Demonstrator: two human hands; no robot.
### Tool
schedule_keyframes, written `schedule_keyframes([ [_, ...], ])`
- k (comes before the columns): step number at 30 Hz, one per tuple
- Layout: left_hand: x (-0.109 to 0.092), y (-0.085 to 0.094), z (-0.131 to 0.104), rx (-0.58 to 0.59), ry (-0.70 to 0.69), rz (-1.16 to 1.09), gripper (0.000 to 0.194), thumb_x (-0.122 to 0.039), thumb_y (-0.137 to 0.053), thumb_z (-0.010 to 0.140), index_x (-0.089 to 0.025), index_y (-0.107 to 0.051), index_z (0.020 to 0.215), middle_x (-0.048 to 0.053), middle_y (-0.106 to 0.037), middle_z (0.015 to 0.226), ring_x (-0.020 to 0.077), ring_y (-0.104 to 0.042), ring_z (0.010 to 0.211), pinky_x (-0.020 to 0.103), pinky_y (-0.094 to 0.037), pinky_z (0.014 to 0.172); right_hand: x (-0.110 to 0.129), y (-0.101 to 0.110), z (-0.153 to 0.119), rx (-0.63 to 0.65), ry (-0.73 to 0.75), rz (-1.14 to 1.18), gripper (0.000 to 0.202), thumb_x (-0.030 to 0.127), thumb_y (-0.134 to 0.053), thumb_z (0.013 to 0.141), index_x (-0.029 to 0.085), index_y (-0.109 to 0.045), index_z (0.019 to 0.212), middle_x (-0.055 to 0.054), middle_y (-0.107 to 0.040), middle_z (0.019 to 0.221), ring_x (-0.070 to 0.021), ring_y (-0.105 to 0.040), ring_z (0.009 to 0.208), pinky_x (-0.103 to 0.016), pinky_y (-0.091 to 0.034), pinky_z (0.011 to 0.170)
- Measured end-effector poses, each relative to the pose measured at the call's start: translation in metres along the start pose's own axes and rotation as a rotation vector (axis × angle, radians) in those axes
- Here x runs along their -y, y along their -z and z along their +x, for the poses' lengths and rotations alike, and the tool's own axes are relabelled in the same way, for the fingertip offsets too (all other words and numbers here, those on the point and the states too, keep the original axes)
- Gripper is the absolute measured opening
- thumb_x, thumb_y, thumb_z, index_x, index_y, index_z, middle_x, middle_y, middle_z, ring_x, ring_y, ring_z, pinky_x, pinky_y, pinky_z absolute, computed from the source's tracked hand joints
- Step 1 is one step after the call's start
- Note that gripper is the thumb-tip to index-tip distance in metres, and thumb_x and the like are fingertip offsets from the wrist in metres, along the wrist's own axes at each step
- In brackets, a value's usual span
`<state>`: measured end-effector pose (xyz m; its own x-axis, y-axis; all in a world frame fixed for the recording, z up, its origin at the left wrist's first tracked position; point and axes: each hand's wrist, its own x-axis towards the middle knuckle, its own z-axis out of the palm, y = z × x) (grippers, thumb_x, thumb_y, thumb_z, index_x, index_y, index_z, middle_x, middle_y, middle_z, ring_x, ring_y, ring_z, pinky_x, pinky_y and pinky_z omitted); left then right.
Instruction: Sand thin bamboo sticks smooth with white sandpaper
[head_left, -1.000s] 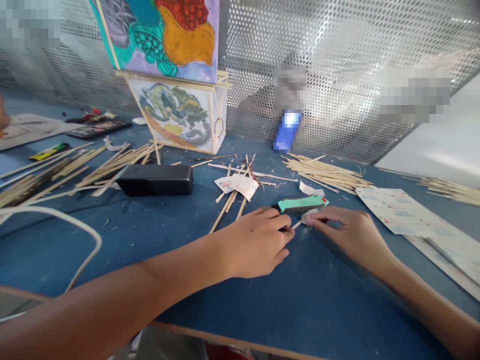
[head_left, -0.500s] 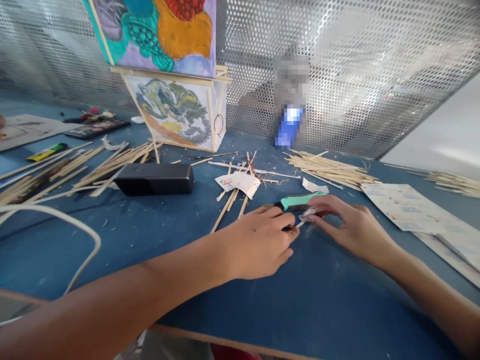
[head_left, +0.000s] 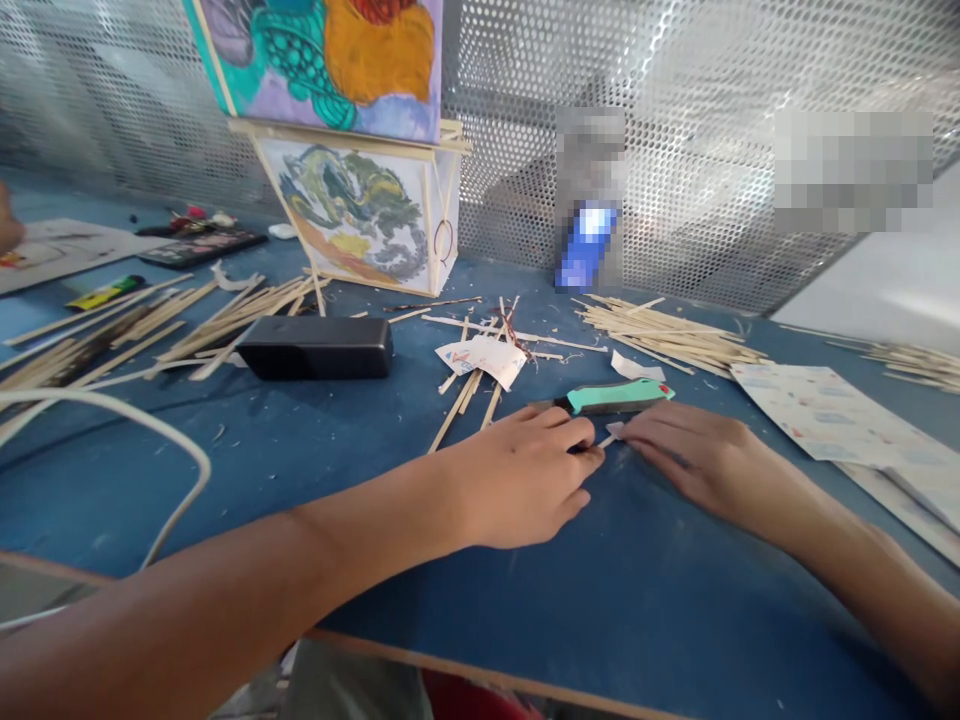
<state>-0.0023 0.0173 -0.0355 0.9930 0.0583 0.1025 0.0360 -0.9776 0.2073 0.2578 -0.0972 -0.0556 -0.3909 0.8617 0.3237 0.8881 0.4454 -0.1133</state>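
Observation:
My left hand (head_left: 529,480) rests on the blue table with curled fingers, closed on a thin wooden stick (head_left: 606,441) whose pale end pokes out towards the right. At that end, my right hand (head_left: 701,450) pinches a small piece of white paper (head_left: 615,430) between thumb and fingers. Most of the paper is hidden by the fingertips. A mint-green utility knife (head_left: 619,396) lies just beyond both hands; the left fingers partly cover its dark end. A torn strip of printed paper (head_left: 487,357) lies over crossed sticks (head_left: 466,393) past my left hand.
A black box-shaped object (head_left: 315,348) and a white cable (head_left: 196,440) are on the left. Stick piles (head_left: 667,332) flank the middle. Printed sheets (head_left: 847,415) lie right. A painted paper lantern on a wooden frame (head_left: 360,215) stands behind. Another person's hand (head_left: 7,220) shows far left.
My right fingers have closed tighter over the small white paper, and more of the knife's handle shows. The left hand keeps its grip. The view has shifted slightly.

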Motion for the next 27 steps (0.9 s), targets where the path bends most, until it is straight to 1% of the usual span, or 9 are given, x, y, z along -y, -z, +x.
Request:
schedule_keyframes([
  [2, -0.001, 0.001, 0.000, 0.015, 0.017, -0.010, 0.045, -0.031, -0.047, 0.109, -0.013, -0.056, 0.150, 0.010, -0.060, 0.141, 0.0287, -0.051, 0.133, 0.044, -0.036, 0.116, 0.000, -0.001, 0.000, -0.010, -0.001, -0.012, 0.025, 0.020, -0.053, 0.105, 0.027, -0.066, 0.124, -0.006, -0.075, 0.113, -0.0247, -0.073, 0.104, -0.042, -0.060, 0.092],
  [6, -0.001, 0.003, 0.000, 0.044, 0.030, -0.018, 0.047, -0.031, -0.045, 0.110, -0.013, -0.054, 0.153, 0.009, -0.058, 0.142, 0.0281, -0.050, 0.134, 0.044, -0.036, 0.118, 0.004, -0.003, 0.002, -0.068, -0.048, -0.037, 0.019, 0.022, -0.056, 0.105, 0.021, -0.068, 0.119, -0.007, -0.075, 0.112, -0.0231, -0.073, 0.103, -0.041, -0.060, 0.091],
  [11, -0.001, 0.004, 0.000, 0.063, 0.040, -0.030, 0.047, -0.032, -0.044, 0.110, -0.014, -0.053, 0.153, 0.008, -0.055, 0.146, 0.0270, -0.049, 0.134, 0.044, -0.033, 0.121, 0.012, -0.003, 0.007, -0.140, -0.095, 0.004, 0.017, 0.020, -0.059, 0.104, 0.023, -0.074, 0.110, -0.006, -0.076, 0.110, -0.0205, -0.074, 0.100, -0.035, -0.060, 0.087],
  [13, -0.001, 0.004, -0.001, 0.073, 0.047, -0.040, 0.048, -0.032, -0.043, 0.111, -0.013, -0.051, 0.154, 0.008, -0.052, 0.150, 0.0283, -0.045, 0.139, 0.046, -0.033, 0.122, 0.017, -0.003, 0.008, -0.136, -0.088, 0.050, 0.018, 0.018, -0.060, 0.103, 0.023, -0.075, 0.112, -0.005, -0.077, 0.110, -0.0189, -0.074, 0.100, -0.033, -0.060, 0.087],
  [16, -0.002, 0.004, -0.002, 0.095, 0.051, -0.054, 0.050, -0.032, -0.041, 0.111, -0.013, -0.046, 0.157, 0.008, -0.050, 0.153, 0.0293, -0.040, 0.144, 0.048, -0.034, 0.121, 0.020, -0.002, 0.008, -0.093, -0.043, 0.120, 0.023, 0.014, -0.057, 0.104, 0.022, -0.075, 0.115, -0.006, -0.076, 0.111, -0.0173, -0.072, 0.101, -0.030, -0.059, 0.086],
  [19, -0.002, 0.004, -0.003, 0.102, 0.052, -0.068, 0.049, -0.032, -0.040, 0.111, -0.014, -0.047, 0.156, 0.008, -0.051, 0.153, 0.0283, -0.041, 0.143, 0.048, -0.034, 0.122, 0.009, 0.002, 0.004, -0.058, 0.001, 0.096, 0.025, 0.013, -0.056, 0.103, 0.021, -0.074, 0.120, -0.008, -0.075, 0.115, -0.0205, -0.071, 0.105, -0.034, -0.059, 0.088],
  [22, -0.002, 0.005, -0.003, 0.101, 0.051, -0.081, 0.049, -0.032, -0.040, 0.111, -0.013, -0.048, 0.155, 0.007, -0.050, 0.154, 0.0279, -0.040, 0.143, 0.048, -0.034, 0.122, -0.002, 0.004, 0.000, -0.085, 0.002, 0.012, 0.025, 0.014, -0.057, 0.102, 0.020, -0.074, 0.120, -0.009, -0.076, 0.115, -0.0233, -0.072, 0.105, -0.039, -0.059, 0.092],
  [24, -0.002, 0.004, -0.004, 0.098, 0.051, -0.070, 0.049, -0.032, -0.040, 0.111, -0.013, -0.047, 0.156, 0.008, -0.050, 0.154, 0.0281, -0.041, 0.143, 0.048, -0.035, 0.122, 0.000, 0.003, 0.001, -0.102, -0.006, 0.013, 0.024, 0.013, -0.057, 0.103, 0.019, -0.074, 0.119, -0.008, -0.076, 0.113, -0.0215, -0.072, 0.103, -0.037, -0.059, 0.090],
  [27, -0.003, 0.002, -0.004, 0.084, 0.041, -0.039, 0.050, -0.033, -0.041, 0.111, -0.012, -0.048, 0.156, 0.009, -0.052, 0.152, 0.0288, -0.043, 0.141, 0.047, -0.035, 0.122, 0.012, 0.000, 0.006, -0.091, 0.000, 0.078, 0.024, 0.012, -0.056, 0.103, 0.019, -0.074, 0.118, -0.008, -0.075, 0.112, -0.0177, -0.071, 0.099, -0.031, -0.059, 0.085],
])
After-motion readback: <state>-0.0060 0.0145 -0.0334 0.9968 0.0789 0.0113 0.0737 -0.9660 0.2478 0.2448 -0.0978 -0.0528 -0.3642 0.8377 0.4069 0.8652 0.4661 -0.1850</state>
